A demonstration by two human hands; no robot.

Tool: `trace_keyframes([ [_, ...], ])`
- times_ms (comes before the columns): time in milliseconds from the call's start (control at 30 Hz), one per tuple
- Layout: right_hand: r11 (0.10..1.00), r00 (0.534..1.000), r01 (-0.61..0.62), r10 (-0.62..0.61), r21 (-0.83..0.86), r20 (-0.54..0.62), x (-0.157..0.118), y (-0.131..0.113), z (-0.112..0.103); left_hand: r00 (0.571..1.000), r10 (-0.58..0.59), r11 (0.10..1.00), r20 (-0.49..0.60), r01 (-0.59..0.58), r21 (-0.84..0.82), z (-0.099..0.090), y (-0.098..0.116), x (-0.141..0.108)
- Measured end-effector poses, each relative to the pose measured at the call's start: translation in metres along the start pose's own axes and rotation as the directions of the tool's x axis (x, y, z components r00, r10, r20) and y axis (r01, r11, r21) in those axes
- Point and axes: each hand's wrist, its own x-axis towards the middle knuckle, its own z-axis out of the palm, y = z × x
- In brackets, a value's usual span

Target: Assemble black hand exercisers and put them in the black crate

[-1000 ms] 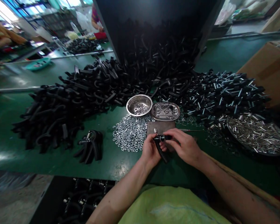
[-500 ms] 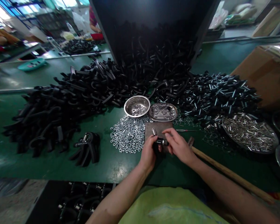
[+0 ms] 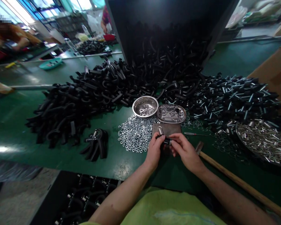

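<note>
A small black part (image 3: 166, 141) with a metal spring (image 3: 160, 130) standing up at its left end is held over a dark metal block (image 3: 170, 127). My left hand (image 3: 154, 150) is closed round the part's left end, thumb on top. At the other end, the fingers of my right hand (image 3: 184, 150) pinch the part. Just left of the block lies a heap of small metal nuts (image 3: 133, 134). Behind it stand a round steel bowl (image 3: 145, 106) and an oval steel tray (image 3: 170, 113), both holding small metal pieces.
A wooden-handled hammer (image 3: 236, 178) and a thin screwdriver (image 3: 194, 134) lie at the right. Black parts (image 3: 84, 97) pile up behind and left. A tray of metal pins (image 3: 264, 140) sits far right. A person (image 3: 18, 36) is at the back left.
The view has turned leftward, so the scene sits further right. My right fingers have closed in on the right end of the black part.
</note>
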Motion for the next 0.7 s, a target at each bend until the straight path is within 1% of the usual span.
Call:
trace_keyframes([
  [33, 0.979, 0.995, -0.098, 0.098, 0.180, 0.008, 0.001, 0.001, 0.004, 0.997, 0.052, 0.997, -0.061, -0.048, 0.062, 0.001, 0.001, -0.002],
  [67, 0.926, 0.983, -0.179, 0.183, 0.332, 0.020, 0.001, 0.003, 0.009, 0.985, 0.123, 0.985, -0.125, -0.106, 0.134, 0.001, 0.003, -0.004],
  [100, 0.868, 0.969, -0.237, 0.247, 0.437, 0.035, 0.002, 0.004, 0.012, 0.964, 0.199, 0.964, -0.177, -0.160, 0.210, 0.001, 0.004, -0.006],
  [133, 0.827, 0.956, -0.276, 0.290, 0.491, 0.049, 0.003, 0.006, 0.014, 0.943, 0.261, 0.939, -0.205, -0.198, 0.280, 0.000, 0.005, -0.007],
  [167, 0.815, 0.946, -0.309, 0.318, 0.491, 0.067, 0.005, 0.007, 0.014, 0.935, 0.291, 0.917, -0.202, -0.212, 0.339, -0.002, 0.005, -0.008],
  [200, 0.833, 0.938, -0.343, 0.332, 0.435, 0.102, 0.008, 0.008, 0.013, 0.942, 0.288, 0.899, -0.175, -0.202, 0.390, -0.006, 0.004, -0.007],
  [233, 0.874, 0.930, -0.366, 0.332, 0.321, 0.157, 0.014, 0.008, 0.009, 0.954, 0.266, 0.879, -0.136, -0.182, 0.442, -0.010, 0.004, -0.005],
  [267, 0.923, 0.924, -0.351, 0.315, 0.155, 0.218, 0.022, 0.007, 0.004, 0.965, 0.245, 0.848, -0.098, -0.163, 0.505, -0.016, 0.002, -0.003],
  [300, 0.959, 0.922, -0.280, 0.281, -0.041, 0.267, 0.032, 0.005, -0.001, 0.971, 0.233, 0.801, -0.060, -0.156, 0.578, -0.021, 0.001, 0.000],
  [333, 0.959, 0.930, -0.159, 0.226, -0.234, 0.292, 0.044, 0.002, -0.005, 0.973, 0.232, 0.736, -0.018, -0.164, 0.657, -0.027, -0.001, 0.003],
  [367, 0.915, 0.945, -0.013, 0.143, -0.404, 0.295, 0.059, -0.002, -0.008, 0.969, 0.244, 0.658, 0.027, -0.186, 0.730, -0.031, -0.004, 0.006],
  [400, 0.826, 0.956, 0.137, 0.033, -0.546, 0.290, 0.076, -0.008, -0.008, 0.962, 0.262, 0.571, 0.081, -0.222, 0.790, -0.035, -0.006, 0.008],
  [433, 0.712, 0.954, 0.259, -0.085, -0.652, 0.286, 0.095, -0.014, -0.005, 0.950, 0.277, 0.482, 0.146, -0.268, 0.834, -0.038, -0.008, 0.010],
  [467, 0.595, 0.938, 0.344, -0.179, -0.726, 0.298, 0.114, -0.020, 0.001, 0.935, 0.284, 0.397, 0.211, -0.315, 0.862, -0.039, -0.010, 0.011],
  [500, 0.482, 0.913, 0.407, -0.232, -0.776, 0.334, 0.133, -0.026, 0.009, 0.921, 0.285, 0.323, 0.267, -0.355, 0.877, -0.039, -0.011, 0.011],
  [533, 0.425, 0.900, 0.434, -0.248, -0.794, 0.359, 0.152, -0.030, 0.020, 0.908, 0.282, 0.262, 0.309, -0.383, 0.886, -0.039, -0.012, 0.011],
  [600, 0.367, 0.889, 0.456, -0.231, -0.811, 0.395, 0.186, -0.034, 0.042, 0.898, 0.271, 0.186, 0.347, -0.402, 0.896, -0.036, -0.013, 0.011],
  [700, 0.335, 0.896, 0.445, -0.164, -0.831, 0.413, 0.222, -0.029, 0.068, 0.896, 0.267, 0.148, 0.356, -0.403, 0.903, -0.033, -0.011, 0.010],
])
